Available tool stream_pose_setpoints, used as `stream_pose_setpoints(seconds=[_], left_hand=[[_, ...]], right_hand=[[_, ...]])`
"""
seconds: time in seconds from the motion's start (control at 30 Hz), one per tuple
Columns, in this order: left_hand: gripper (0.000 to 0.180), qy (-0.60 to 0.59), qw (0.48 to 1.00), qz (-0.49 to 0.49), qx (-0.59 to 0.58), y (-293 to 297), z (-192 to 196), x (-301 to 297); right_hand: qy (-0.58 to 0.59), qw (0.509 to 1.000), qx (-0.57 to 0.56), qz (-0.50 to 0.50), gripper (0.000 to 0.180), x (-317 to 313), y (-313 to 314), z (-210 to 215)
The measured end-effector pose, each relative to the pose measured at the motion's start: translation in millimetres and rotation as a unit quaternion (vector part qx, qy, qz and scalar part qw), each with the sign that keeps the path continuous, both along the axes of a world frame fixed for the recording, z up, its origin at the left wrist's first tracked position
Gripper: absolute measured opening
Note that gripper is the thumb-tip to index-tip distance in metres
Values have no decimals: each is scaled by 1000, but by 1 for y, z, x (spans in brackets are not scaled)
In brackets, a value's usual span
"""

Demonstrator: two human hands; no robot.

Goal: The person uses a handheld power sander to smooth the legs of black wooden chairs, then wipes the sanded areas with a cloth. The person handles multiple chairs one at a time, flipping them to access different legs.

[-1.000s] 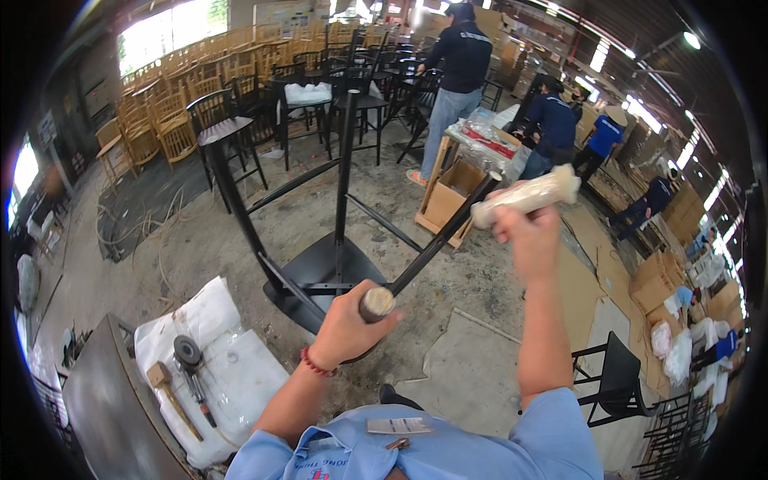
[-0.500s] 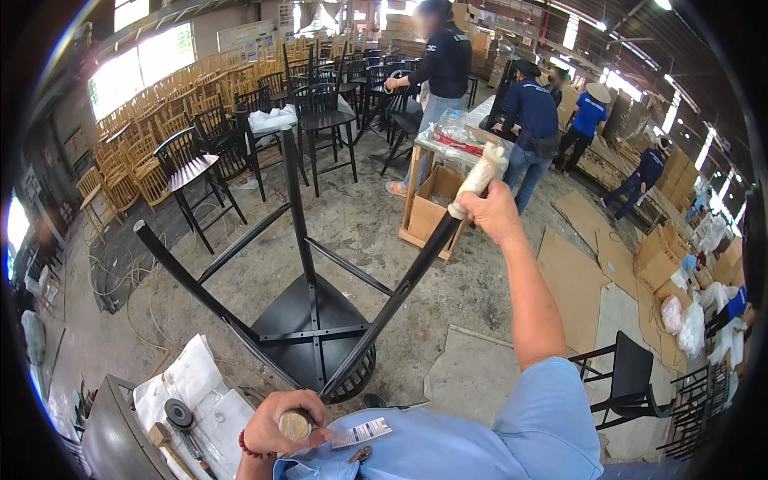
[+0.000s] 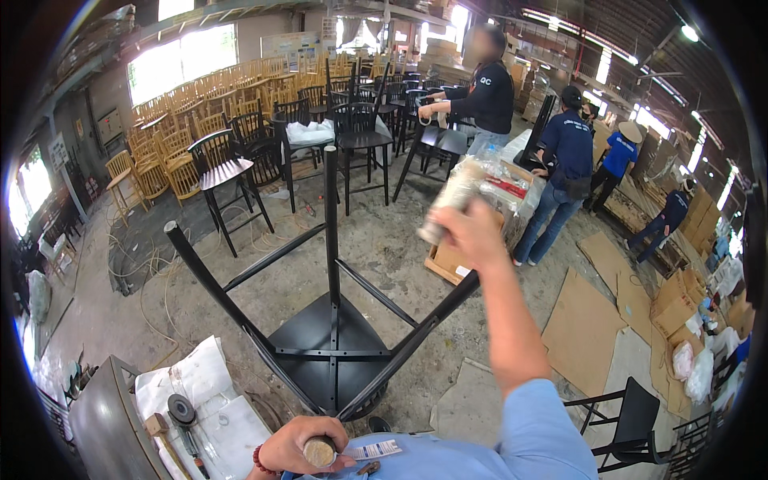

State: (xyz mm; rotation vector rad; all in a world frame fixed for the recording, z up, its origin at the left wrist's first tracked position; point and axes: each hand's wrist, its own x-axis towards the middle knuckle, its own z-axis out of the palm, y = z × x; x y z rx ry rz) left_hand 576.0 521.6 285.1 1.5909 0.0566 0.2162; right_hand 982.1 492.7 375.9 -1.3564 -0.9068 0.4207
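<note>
My right hand [image 3: 470, 232], smeared by motion, is closed round a cream-coloured cylinder [image 3: 448, 204] whose kind I cannot make out. It holds the cylinder tilted above the right leg [image 3: 432, 320] of an upside-down black chair; my forearm covers that leg's tip. The chair's seat underside [image 3: 320, 344] has crossed metal bars, and its other legs point up. Close to my body, my left hand [image 3: 300, 444] is wrapped round a cylindrical thing with a round, wood-coloured end [image 3: 319, 451]; the rest of it is hidden.
At lower left, a covered surface bears a wooden-headed hammer [image 3: 156, 428] and a tool with a black disc [image 3: 182, 410]. Black chairs [image 3: 360, 132] and stacked wooden chairs [image 3: 184, 148] fill the back. Several people work behind a cluttered table [image 3: 512, 172]. Cardboard sheets [image 3: 582, 328] lie at right.
My right hand has lifted the cream-coloured cylinder off the end of the chair leg, up and leftward. My left hand keeps its grip. The whole view has shifted slightly.
</note>
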Motion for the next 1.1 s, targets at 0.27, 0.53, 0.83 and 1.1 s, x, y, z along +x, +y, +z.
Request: stream_pose_setpoints(seconds=[0.27, 0.53, 0.83, 1.1], left_hand=[[26, -39, 998, 8, 38, -5, 1, 0], [39, -71, 997, -14, 20, 2, 5, 1], [37, 98, 907, 323, 253, 64, -109, 33], [33, 194, 840, 221, 456, 64, -192, 33]], right_hand=[[186, 979, -83, 8, 16, 86, 135, 47], [174, 976, -60, 115, 19, 17, 101, -89], [251, 948, -80, 178, 34, -74, 11, -216], [109, 991, 23, 78, 23, -105, -11, -219]])
